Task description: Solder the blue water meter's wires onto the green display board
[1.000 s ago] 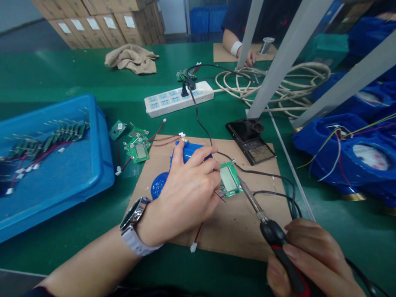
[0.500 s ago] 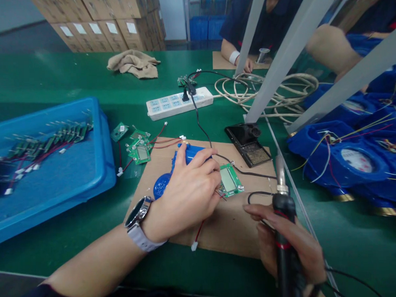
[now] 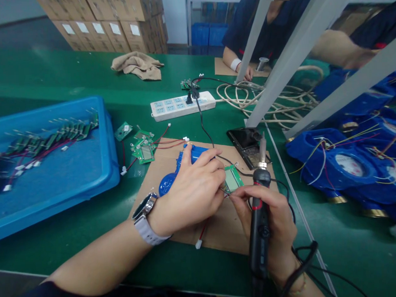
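My left hand [image 3: 193,187] is curled over a blue plastic meter housing [image 3: 200,152], gripping it against a cardboard sheet [image 3: 233,234]. The palm covers much of the housing. Just right of those fingers lies a green circuit board [image 3: 233,178] with a grey display. In my right hand [image 3: 271,211] is a soldering iron [image 3: 259,228], held upright with its metal tip pointing up and away. The thumb and forefinger of that hand pinch at thin wires by the board's lower left edge. A red wire with a white connector [image 3: 198,243] comes out below my left hand.
On the left stands a blue tray [image 3: 111,169] with several wired boards. More boards [image 3: 145,152] lie beside it. Behind are a power strip [image 3: 183,105] and a soldering iron stand [image 3: 245,142]. Blue meters [image 3: 335,161] crowd the right, past slanted posts. A co-worker's hand [image 3: 247,72] rests opposite.
My right hand has moved left and inward with the soldering iron, and its fingertips now meet at the wires beside the board. My left hand stays on the housing. The view has shifted slightly.
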{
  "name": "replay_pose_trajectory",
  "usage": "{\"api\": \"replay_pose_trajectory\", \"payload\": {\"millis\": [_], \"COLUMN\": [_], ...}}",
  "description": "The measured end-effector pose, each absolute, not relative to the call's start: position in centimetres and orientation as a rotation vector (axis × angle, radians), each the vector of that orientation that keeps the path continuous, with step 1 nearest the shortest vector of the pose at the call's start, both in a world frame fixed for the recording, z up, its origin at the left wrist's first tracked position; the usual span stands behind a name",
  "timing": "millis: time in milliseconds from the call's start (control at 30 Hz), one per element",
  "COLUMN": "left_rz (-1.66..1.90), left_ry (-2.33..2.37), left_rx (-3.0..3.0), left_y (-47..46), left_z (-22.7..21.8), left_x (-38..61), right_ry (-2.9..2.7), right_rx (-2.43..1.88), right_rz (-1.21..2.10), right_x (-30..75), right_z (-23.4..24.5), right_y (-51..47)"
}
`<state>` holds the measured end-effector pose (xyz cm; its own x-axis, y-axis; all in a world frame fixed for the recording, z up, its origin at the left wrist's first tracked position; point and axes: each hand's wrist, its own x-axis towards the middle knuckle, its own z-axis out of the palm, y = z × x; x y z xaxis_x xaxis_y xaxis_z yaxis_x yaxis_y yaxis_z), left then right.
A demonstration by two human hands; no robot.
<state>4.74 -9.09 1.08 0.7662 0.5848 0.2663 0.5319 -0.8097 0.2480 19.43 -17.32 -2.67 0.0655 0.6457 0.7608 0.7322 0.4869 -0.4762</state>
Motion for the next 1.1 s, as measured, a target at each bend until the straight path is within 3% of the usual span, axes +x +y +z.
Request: {"api": "replay_pose_trajectory", "payload": {"millis": [1100], "left_rz": [0.551], "left_ry": [0.698], "left_rx": [2.672], "left_y": [-8.4], "left_z": [1.3], "left_x": [3.4], "right_ry": [-1.574], "right_rx": [-1.160], "right_rz": [-0.029], "right_x": [19.3], "right_z": [-4.1], "right_y": [-17.1]}}
